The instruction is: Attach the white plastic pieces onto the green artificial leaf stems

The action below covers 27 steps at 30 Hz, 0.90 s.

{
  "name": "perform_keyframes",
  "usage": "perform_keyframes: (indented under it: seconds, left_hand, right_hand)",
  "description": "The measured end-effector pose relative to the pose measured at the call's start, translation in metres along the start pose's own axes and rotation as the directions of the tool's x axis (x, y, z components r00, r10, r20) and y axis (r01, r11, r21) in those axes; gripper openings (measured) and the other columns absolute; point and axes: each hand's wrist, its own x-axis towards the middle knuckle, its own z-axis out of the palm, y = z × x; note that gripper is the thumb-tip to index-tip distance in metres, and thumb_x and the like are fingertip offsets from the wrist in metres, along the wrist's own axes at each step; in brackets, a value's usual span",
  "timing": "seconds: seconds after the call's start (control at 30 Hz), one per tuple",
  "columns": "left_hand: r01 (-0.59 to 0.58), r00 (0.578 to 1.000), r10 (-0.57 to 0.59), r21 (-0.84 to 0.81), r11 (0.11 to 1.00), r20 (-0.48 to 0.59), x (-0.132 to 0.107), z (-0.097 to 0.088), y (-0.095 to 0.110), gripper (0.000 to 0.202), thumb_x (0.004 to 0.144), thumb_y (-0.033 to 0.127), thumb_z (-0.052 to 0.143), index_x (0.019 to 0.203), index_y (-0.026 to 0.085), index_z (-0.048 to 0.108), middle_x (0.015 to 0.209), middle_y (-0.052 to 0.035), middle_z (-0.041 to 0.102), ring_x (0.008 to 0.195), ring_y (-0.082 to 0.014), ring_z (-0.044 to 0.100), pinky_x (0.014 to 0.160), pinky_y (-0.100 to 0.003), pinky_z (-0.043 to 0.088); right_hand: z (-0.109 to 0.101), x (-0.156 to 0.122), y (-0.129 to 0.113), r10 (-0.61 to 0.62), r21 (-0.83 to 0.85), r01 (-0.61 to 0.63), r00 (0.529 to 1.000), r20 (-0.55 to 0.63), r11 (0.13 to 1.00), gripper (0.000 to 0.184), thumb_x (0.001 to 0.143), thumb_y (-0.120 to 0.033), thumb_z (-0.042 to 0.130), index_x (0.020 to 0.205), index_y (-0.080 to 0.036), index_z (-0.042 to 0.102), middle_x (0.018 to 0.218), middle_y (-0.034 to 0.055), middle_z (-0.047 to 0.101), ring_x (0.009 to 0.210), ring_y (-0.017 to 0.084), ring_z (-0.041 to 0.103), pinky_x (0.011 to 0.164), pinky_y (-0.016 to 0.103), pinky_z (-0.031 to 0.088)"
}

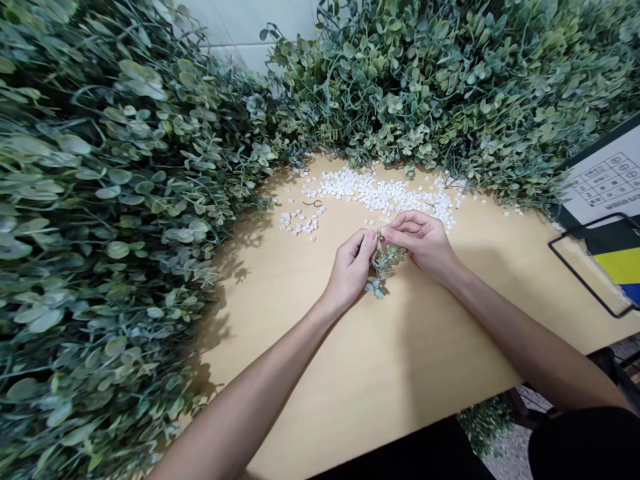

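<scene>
Over the middle of the table, my left hand (353, 265) is closed on a small sprig of artificial leaves (383, 263), its thumb and fingers pinching near the top. The leafy part hangs down between my two hands toward the tabletop. My right hand (419, 241) meets it from the other side, thumb and forefinger pinched together at the sprig's upper end. Whether a small bead is also between those fingertips I cannot make out. Just beyond my hands lies a spread of small white ring-like pieces (370, 190), with a smaller cluster of them (299, 222) to the left.
Thick artificial foliage (115, 200) banks the left side, and more greenery (400, 80) lines the back against a tiled wall (245, 27). A box with a printed label (603, 180) and a black wire frame (585, 280) stand at the right. The wooden table (350, 393) ends near my body.
</scene>
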Motion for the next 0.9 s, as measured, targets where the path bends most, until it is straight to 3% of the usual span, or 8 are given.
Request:
perform_keyframes:
  seconds: [0.37,0.67,0.9]
  left_hand:
    - [0.023,0.999,-0.024,-0.029,0.999,-0.032,0.0,-0.001,-0.001,0.046,0.096,0.058,0.064,0.073,0.019,0.057,0.07,0.0003,0.051,0.058,-0.0116,0.041,0.053,-0.025,0.033]
    - [0.009,1.0,-0.009,-0.012,1.0,-0.013,0.0,-0.001,-0.002,0.044,0.099,0.056,0.059,0.075,0.019,0.056,0.07,0.0012,0.048,0.059,-0.0116,0.041,0.053,-0.025,0.033]
    - [0.004,1.0,-0.005,-0.047,0.999,-0.005,0.001,-0.002,-0.004,0.047,0.099,0.057,0.06,0.073,0.019,0.053,0.07,0.0009,0.047,0.061,-0.0119,0.04,0.054,-0.025,0.033]
  right_hand:
    - [0.006,-0.005,0.007,-0.043,-0.002,0.043,0.999,-0.022,0.999,0.03,0.069,-0.034,0.096,0.085,-0.021,0.074,0.079,-0.0018,0.08,0.073,0.013,0.075,0.074,0.023,0.06]
    - [0.009,-0.007,0.005,-0.061,-0.065,0.059,0.998,-0.035,0.996,0.03,0.071,-0.036,0.095,0.085,-0.021,0.073,0.079,-0.0017,0.079,0.071,0.012,0.073,0.073,0.023,0.06]
    - [0.012,-0.009,0.006,-0.155,-0.145,0.149,0.988,-0.029,0.978,0.03,0.072,-0.037,0.094,0.086,-0.021,0.072,0.078,-0.0011,0.079,0.07,0.014,0.074,0.07,0.025,0.06]
